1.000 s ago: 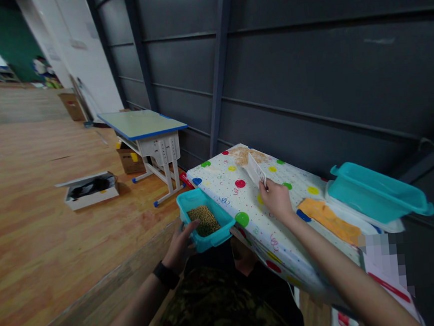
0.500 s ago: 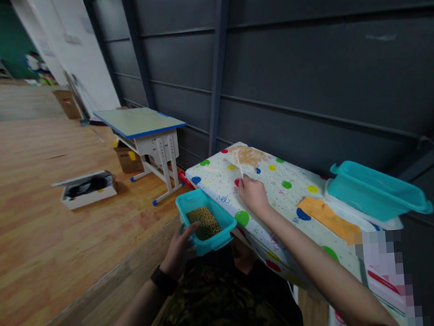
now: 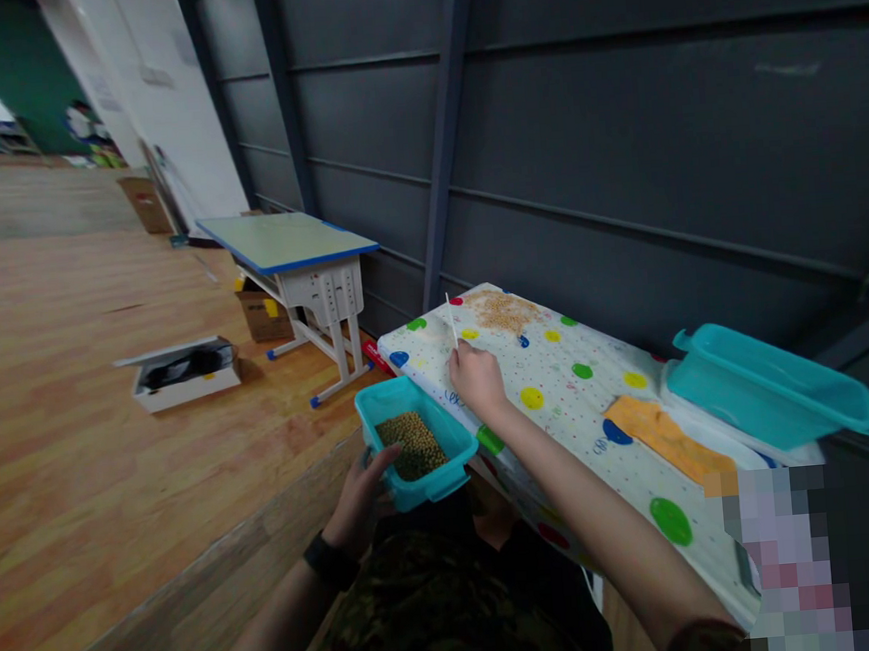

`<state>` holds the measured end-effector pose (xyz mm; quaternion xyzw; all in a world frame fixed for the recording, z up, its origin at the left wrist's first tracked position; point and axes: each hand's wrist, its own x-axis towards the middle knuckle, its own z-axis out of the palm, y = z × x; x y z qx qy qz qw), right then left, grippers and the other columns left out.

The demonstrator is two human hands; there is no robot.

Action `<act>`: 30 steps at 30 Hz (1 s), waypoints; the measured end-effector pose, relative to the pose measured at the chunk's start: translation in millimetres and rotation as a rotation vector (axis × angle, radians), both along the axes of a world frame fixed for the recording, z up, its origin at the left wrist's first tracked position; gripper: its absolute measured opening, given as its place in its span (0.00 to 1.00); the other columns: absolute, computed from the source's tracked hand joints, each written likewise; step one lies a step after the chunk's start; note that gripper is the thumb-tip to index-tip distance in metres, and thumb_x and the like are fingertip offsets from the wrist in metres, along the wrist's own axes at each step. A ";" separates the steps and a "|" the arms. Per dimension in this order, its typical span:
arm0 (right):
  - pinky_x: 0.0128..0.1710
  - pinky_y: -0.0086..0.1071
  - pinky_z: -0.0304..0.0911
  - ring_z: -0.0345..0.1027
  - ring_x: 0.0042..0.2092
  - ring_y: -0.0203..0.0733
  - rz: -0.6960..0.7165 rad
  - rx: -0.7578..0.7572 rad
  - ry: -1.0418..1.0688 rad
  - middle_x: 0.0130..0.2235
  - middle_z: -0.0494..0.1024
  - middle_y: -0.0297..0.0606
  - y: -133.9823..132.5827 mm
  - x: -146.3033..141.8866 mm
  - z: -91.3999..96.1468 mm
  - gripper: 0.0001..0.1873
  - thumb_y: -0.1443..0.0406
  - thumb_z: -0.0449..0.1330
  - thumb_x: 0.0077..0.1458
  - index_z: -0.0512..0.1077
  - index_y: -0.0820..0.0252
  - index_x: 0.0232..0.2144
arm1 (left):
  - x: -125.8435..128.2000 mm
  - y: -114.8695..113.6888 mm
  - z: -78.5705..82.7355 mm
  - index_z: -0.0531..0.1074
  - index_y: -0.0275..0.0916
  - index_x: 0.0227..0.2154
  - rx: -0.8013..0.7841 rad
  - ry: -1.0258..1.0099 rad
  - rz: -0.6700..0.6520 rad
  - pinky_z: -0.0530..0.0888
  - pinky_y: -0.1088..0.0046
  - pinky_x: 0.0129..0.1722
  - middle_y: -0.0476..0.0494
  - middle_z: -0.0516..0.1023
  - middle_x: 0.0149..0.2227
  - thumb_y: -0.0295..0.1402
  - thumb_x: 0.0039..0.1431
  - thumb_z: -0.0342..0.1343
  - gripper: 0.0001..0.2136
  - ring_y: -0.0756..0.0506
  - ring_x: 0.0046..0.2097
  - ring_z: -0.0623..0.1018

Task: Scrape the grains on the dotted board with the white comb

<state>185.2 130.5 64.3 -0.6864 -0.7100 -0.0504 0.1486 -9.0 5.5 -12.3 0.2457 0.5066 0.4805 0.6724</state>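
Note:
My left hand (image 3: 359,500) grips the near left wall of a teal plastic bin (image 3: 450,447), its thumb hooked over the rim. Inside lie yellowish beans (image 3: 417,437) with darker green ones towards the near side. The bin is held just off the table's front edge, below the top. My right hand (image 3: 478,377) is closed on a thin white strip (image 3: 451,316), which points away from me over the tablecloth; whether it is a stick or a card seen edge-on I cannot tell. Beyond it, loose tan grains (image 3: 505,310) are spread at the table's far left corner.
The table wears a white cloth with coloured dots (image 3: 551,381). An orange cloth (image 3: 665,433) and a second teal bin (image 3: 774,379) are on its right. A dark panel wall (image 3: 616,151) runs behind. A small desk (image 3: 289,242) and an open white box (image 3: 187,385) stand left.
My right hand has moved left and nearer the table's front edge, bringing the white strip away from the grains. My left hand keeps the bin in about the same place.

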 end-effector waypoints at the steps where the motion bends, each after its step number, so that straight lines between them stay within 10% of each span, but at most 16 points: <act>1: 0.48 0.37 0.74 0.85 0.47 0.52 0.002 0.006 0.010 0.47 0.87 0.57 0.8 -2.7 -0.5 0.19 0.68 0.49 0.76 0.77 0.69 0.57 | 0.0 -0.1 -0.3 0.76 0.43 0.60 0.003 0.001 0.000 0.82 0.68 0.29 0.35 0.87 0.52 0.44 0.55 0.76 0.32 0.40 0.37 0.87; 17: 0.40 0.30 0.66 0.83 0.41 0.48 -0.005 0.147 0.026 0.39 0.88 0.49 -25.2 45.2 -2.3 0.16 0.66 0.52 0.73 0.81 0.64 0.46 | 0.6 -0.6 3.5 0.77 0.43 0.59 -0.008 -0.005 -0.011 0.82 0.69 0.29 0.36 0.87 0.51 0.42 0.56 0.75 0.28 0.40 0.39 0.88; 30: 0.42 0.31 0.69 0.84 0.44 0.49 0.046 0.064 0.036 0.44 0.88 0.53 -15.6 1.1 -6.7 0.18 0.66 0.51 0.75 0.79 0.67 0.53 | -1.4 -4.1 5.8 0.79 0.43 0.56 -0.019 0.028 -0.009 0.83 0.69 0.28 0.37 0.88 0.47 0.44 0.55 0.76 0.27 0.40 0.35 0.88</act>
